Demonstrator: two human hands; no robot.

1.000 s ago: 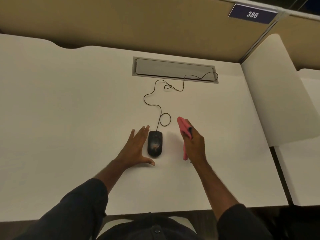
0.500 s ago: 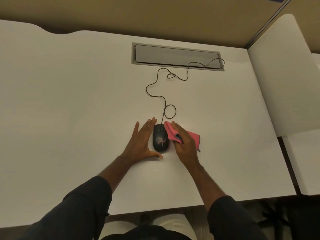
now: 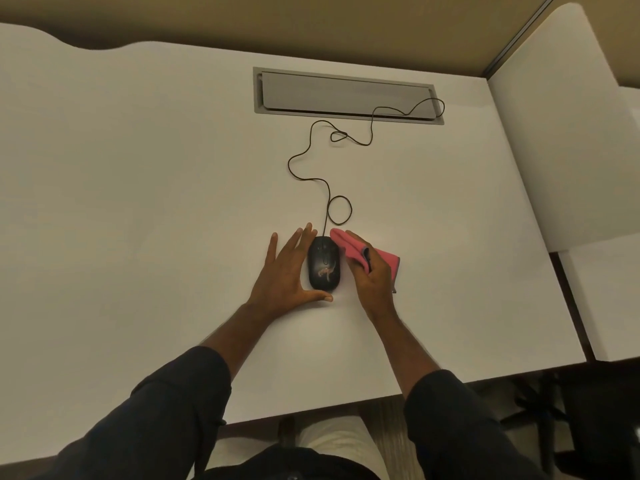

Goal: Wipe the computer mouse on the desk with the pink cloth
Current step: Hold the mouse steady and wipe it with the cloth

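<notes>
A black wired computer mouse [image 3: 323, 268] lies on the white desk [image 3: 156, 202], with a pale smudge on its rear half. My left hand [image 3: 285, 275] lies flat with straight fingers against the mouse's left side, thumb behind its rear end. My right hand [image 3: 372, 277] grips the pink cloth [image 3: 349, 249] just right of the mouse. The cloth's front corner touches the mouse's right front edge. The rest of the cloth trails out to the right under my hand.
The mouse cable [image 3: 311, 168] loops back across the desk into a grey cable tray [image 3: 346, 95]. A white divider panel [image 3: 554, 133] borders the desk on the right, with a tan partition behind. A chair base [image 3: 540, 410] shows below the desk's front edge.
One second ago my right hand held the cloth upright, apart from the mouse. It has since come left and lowered the cloth against the mouse's right side. My left hand closed in on the mouse.
</notes>
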